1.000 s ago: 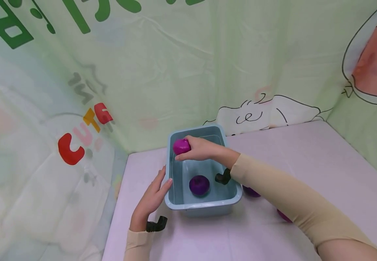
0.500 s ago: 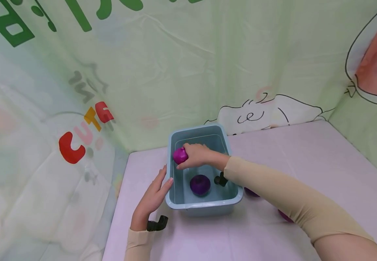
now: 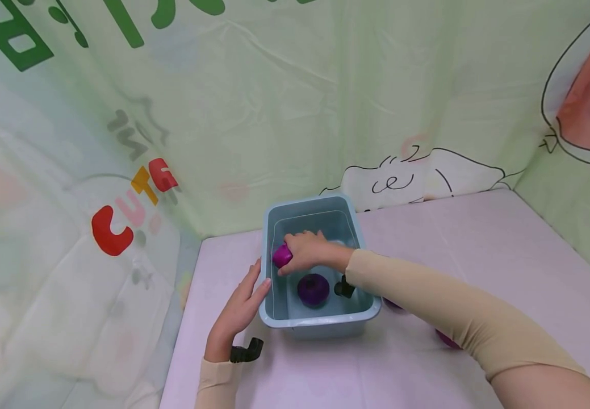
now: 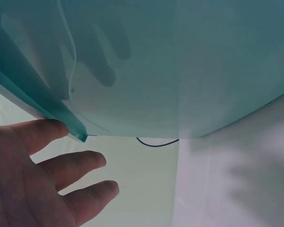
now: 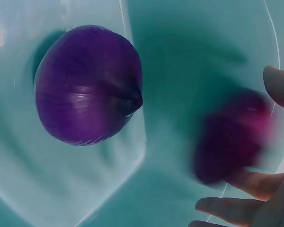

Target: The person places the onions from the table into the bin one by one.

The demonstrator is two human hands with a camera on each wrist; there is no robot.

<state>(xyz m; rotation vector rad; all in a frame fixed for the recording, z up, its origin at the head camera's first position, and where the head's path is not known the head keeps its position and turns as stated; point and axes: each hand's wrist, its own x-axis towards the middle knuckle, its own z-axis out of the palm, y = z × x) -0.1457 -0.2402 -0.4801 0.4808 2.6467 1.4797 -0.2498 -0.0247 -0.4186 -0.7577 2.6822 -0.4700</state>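
At eight o'clock outside the blue bin (image 3: pixel 320 322), seen from the head view, the left hand (image 3: pixel 241 309) touches it with straight, parted fingers. Inside, at nine o'clock, a magenta onion (image 3: pixel 281 257) lies between the spread thumb and fingers of the right hand (image 3: pixel 309 251); blur hides whether they touch it. A dark purple onion (image 3: pixel 313 290) sits at six o'clock. Toward four o'clock, two purple things (image 3: pixel 446 339) on the worktop (image 3: pixel 484 255) are mostly hidden by the right sleeve (image 3: pixel 427 292).
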